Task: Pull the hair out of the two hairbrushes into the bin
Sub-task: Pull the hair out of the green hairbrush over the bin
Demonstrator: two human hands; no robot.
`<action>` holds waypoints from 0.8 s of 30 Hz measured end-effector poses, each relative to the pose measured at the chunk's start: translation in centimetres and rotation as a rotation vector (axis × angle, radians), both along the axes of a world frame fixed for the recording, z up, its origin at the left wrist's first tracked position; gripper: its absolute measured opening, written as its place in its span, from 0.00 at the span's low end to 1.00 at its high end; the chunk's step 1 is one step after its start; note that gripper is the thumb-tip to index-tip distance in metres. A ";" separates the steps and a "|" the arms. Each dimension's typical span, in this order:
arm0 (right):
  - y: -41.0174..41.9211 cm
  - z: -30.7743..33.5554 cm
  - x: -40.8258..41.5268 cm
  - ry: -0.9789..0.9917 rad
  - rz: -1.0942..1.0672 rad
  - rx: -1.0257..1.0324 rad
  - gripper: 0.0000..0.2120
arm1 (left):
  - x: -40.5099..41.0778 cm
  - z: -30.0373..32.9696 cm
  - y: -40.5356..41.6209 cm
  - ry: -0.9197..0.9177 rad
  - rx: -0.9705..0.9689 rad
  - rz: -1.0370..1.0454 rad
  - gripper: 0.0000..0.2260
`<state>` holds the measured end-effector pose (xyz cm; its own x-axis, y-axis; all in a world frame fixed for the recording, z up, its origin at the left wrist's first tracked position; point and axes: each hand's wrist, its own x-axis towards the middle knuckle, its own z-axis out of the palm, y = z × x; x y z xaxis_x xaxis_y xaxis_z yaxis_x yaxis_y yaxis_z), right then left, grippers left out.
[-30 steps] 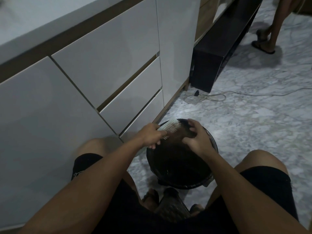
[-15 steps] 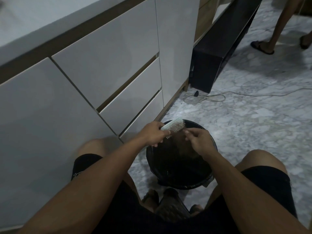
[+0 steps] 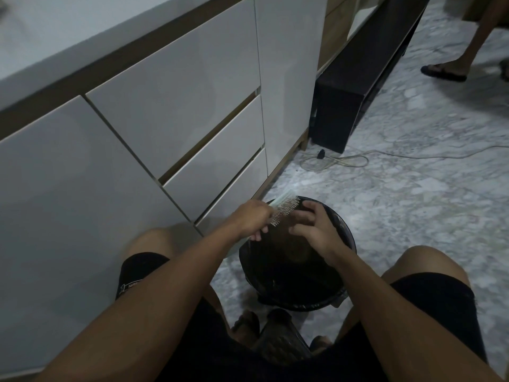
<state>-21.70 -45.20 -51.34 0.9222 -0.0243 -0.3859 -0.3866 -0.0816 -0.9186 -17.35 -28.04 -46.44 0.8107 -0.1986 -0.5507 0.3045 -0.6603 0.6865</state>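
Head view: left hand point(image 3: 252, 217) grips the pale hairbrush point(image 3: 283, 209) over the black bin point(image 3: 345, 288) — right hand point(image 3: 314, 230), fingers curled, at the bristles; pinch unclear. Best to pluck from the bristle roots, low over the bin.

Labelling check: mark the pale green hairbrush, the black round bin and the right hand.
pale green hairbrush point(image 3: 285, 209), head view, bristle face
black round bin point(image 3: 347, 238), head view, right rim
right hand point(image 3: 316, 230), head view, back of hand

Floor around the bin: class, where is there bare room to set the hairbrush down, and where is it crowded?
Bare marble floor lies right of the bin, short of the cable. Crowded: over the bin, where the left hand holds the hairbrush beside the right hand.
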 end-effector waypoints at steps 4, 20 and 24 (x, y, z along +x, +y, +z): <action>0.3 -0.2 -0.4 -0.026 0.038 -0.061 0.41 | -0.1 -0.2 -0.9 0.022 -0.003 -0.047 0.11; -1.1 -0.1 0.2 -0.083 -0.266 -0.404 0.05 | -0.4 -1.7 0.5 0.019 0.009 -0.006 0.07; -0.8 0.1 0.1 -0.048 -0.229 -0.231 0.15 | -0.6 -1.5 0.3 0.045 -0.020 -0.010 0.07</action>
<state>-21.58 -45.96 -51.27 0.8997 -0.3148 -0.3024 -0.3757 -0.2055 -0.9037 -17.95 -27.71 -47.91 0.7828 -0.2182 -0.5827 0.3291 -0.6496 0.6854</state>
